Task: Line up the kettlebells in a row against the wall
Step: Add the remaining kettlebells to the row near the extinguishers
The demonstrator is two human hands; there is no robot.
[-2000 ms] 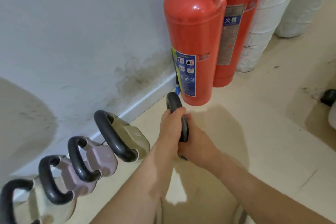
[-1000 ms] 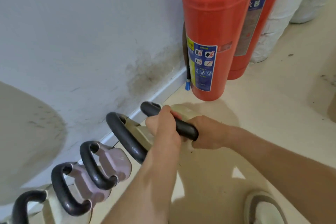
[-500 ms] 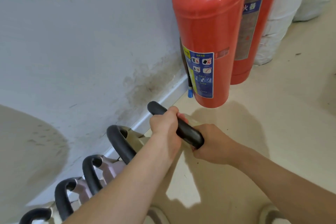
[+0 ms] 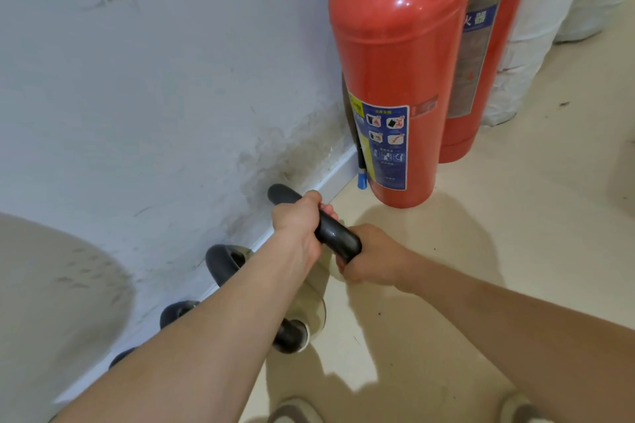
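1. The left hand [image 4: 299, 227] grips the black handle [image 4: 331, 233] of a kettlebell from above, fingers curled tight round the bar near its far end
2. The right hand [image 4: 372, 259] holds the near end of the same handle where it bends downward, fingers wrapped round it and hidden on the underside
3. The kettlebell's pale body [image 4: 335, 273] shows only as a sliver between the two hands; whether it rests on the floor [image 4: 498, 251] or hangs just above it cannot be told
4. This kettlebell sits close to the wall [image 4: 154, 62], by the white skirting board [image 4: 338, 166], between the near fire extinguisher [image 4: 395, 72] and the row of other kettlebells
5. The handle lies at a slant, its far end toward the wall and its near end toward the open floor
6. The second kettlebell [image 4: 314, 311] stands just beside it, partly covered by the left forearm, its black handle looping out from the wall
7. Two more black handles, the third [image 4: 177, 312] and the fourth [image 4: 120, 359], follow along the wall toward the lower left
8. A second fire extinguisher [image 4: 488, 51] stands behind the first, with white wrapped rolls [image 4: 536, 27] beyond it
9. The toes of two shoes [image 4: 295, 412] show at the bottom edge
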